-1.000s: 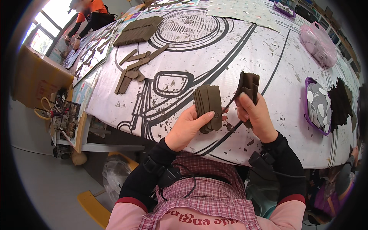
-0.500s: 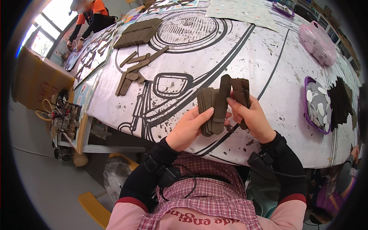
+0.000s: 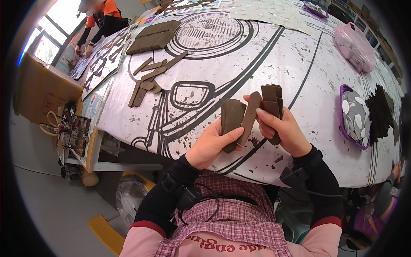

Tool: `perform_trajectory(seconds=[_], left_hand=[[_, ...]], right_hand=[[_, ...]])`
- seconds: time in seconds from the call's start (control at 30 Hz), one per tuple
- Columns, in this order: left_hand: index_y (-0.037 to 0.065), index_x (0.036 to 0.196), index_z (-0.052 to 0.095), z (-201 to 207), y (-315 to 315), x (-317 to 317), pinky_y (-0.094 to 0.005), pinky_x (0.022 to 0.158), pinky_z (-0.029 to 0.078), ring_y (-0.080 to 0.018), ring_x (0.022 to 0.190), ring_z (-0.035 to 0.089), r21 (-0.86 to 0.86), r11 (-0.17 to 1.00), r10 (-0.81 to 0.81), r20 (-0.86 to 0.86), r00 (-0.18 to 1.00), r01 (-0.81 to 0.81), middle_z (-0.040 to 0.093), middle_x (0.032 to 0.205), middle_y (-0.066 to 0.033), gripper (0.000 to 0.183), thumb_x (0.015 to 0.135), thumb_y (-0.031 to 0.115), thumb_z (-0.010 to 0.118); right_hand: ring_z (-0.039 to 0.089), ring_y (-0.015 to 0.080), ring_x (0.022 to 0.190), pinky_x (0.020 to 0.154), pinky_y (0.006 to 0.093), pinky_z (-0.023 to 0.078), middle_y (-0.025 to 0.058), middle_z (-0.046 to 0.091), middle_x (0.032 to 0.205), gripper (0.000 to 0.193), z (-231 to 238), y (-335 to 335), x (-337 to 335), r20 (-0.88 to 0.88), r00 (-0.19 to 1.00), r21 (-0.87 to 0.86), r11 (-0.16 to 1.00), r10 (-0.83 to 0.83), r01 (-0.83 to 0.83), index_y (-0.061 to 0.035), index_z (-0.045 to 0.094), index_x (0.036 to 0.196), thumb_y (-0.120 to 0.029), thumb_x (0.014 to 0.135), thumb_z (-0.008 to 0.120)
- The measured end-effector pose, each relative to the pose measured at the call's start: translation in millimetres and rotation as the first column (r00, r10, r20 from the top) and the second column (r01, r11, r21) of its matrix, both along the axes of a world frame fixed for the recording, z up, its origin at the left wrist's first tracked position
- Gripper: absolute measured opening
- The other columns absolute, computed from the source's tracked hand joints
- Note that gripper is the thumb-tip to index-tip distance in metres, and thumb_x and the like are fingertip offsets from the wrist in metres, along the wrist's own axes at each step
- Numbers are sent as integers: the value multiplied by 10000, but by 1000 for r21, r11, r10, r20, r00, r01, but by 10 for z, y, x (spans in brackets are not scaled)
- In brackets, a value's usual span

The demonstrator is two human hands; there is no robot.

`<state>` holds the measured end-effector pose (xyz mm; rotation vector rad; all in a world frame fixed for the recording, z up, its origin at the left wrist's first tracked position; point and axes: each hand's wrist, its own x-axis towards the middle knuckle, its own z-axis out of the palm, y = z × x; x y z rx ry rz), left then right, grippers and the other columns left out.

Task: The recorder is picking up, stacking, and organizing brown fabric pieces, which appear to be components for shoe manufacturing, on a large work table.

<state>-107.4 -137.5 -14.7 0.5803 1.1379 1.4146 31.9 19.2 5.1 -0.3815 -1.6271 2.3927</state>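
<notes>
My left hand (image 3: 207, 145) is closed around a fanned stack of dark grey-brown flat strips (image 3: 231, 120), its thumb lying across the front. One single strip with a rounded end (image 3: 251, 112) stands out from that stack, tilted to the right, and a small round mark shows near its top. My right hand (image 3: 287, 132) grips a second, smaller bundle of the same strips (image 3: 271, 99), its thumb near the single strip. Most of the right fingers are hidden behind the strips. Both hands are above the near edge of the table.
Loose strips (image 3: 147, 81) lie scattered at the left, near a large strip stack (image 3: 155, 37). On the right are a purple tray of pale oval pieces (image 3: 355, 118), a dark strip pile (image 3: 380, 115) and a pink plastic bag (image 3: 354, 48). Another person (image 3: 102, 21) works at the far left.
The strip between my hands has swung to a more rightward tilt and now stands apart from the left stack. My right hand and its bundle have shifted slightly right.
</notes>
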Motion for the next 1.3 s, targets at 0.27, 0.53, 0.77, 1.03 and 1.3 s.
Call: perform_trajectory(seconds=[0.27, 0.53, 0.77, 1.03, 1.3], left_hand=[[37, 1271, 444, 35, -25, 43, -305, 812, 498, -152, 947, 575, -53, 990, 134, 176, 975, -127, 558, 1038, -48, 384, 982, 290, 459], [35, 1349, 371, 120, 6, 38, -307, 940, 434, -162, 1084, 547, 67, 974, 201, 200, 959, -218, 536, 1229, -79, 433, 987, 260, 445], [28, 1358, 371, 104, 4, 68, -310, 898, 464, -151, 1011, 556, 80, 983, 158, 110, 981, -167, 538, 1056, -39, 411, 979, 170, 444], [70, 1330, 404, 48, 20, 71, -272, 820, 459, -109, 885, 542, 113, 988, 110, -48, 993, -104, 547, 1027, -29, 369, 981, 187, 442], [57, 1345, 389, 113, -15, 81, -281, 863, 458, -121, 915, 548, 84, 993, 89, -12, 996, -88, 549, 1052, -37, 385, 986, 191, 418]], right_hand=[[401, 36, 539, 486, 187, 318, 7, 564, 810, 168, -10, -89, -16, -77, 984, 102, 980, -163, 171, -56, 509, 1038, -79, 894, 593], [589, 157, 974, 823, 289, 471, 48, 589, 1037, 483, -179, -189, -39, -157, 982, 756, 653, 102, 53, -39, 511, 1164, 108, 710, 580], [406, 47, 605, 570, 215, 371, -2, 476, 817, 386, -98, -119, -27, -74, 997, -216, 976, 0, -16, 20, 446, 1240, -230, 948, 470], [439, 75, 605, 567, 245, 405, 4, 465, 785, 448, -118, -88, -33, -63, 996, -300, 951, 62, -78, 25, 465, 1216, -346, 991, 354], [453, 86, 613, 578, 249, 419, 13, 473, 782, 450, -160, -95, -44, -38, 999, -286, 958, 22, -32, 20, 450, 1218, -360, 991, 369]])
